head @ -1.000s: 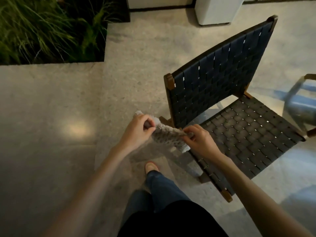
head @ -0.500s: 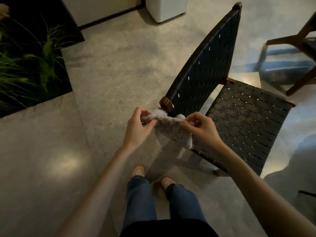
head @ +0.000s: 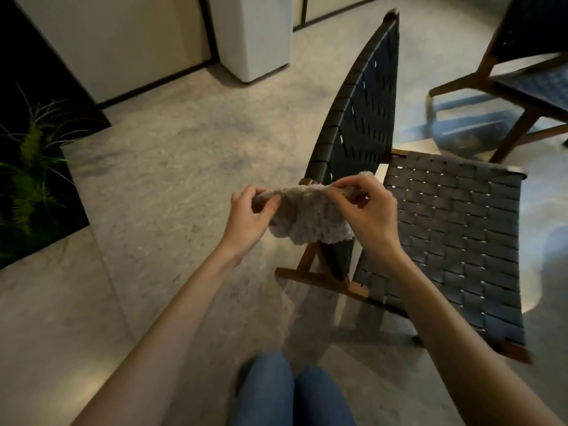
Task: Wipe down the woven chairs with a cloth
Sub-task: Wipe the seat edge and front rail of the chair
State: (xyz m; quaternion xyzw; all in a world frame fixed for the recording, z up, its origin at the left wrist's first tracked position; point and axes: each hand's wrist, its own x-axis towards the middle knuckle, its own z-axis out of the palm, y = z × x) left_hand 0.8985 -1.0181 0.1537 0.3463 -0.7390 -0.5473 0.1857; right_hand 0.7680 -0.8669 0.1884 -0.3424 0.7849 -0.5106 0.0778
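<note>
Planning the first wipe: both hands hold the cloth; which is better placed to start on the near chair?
Right, likely. The right hand hangs by the woven seat and backrest; the left hand is over bare floor, farther off. Both pinch the cloth.

1. View swung right and closer: the woven chair's (head: 455, 241) backrest (head: 359, 118) went from broad face-on to nearly edge-on, and its seat filled the right side.
2. Second chair (head: 528, 75) came well into view at top right; it was only a sliver of frame before.
3. Plants (head: 30, 186) slid out to the left edge; white bin (head: 255, 35) got bigger at the top.
4. Shoes dropped out of view; only the jeans (head: 292, 392) showed at the bottom.
5. Cloth (head: 310, 219) went from a tight bunched strip to a wider, sagging sheet.
6. Left hand (head: 249, 216) and right hand (head: 365, 207) moved further apart, each still pinching the top edge; the right hand ended up in front of the seat's near-left edge.
</note>
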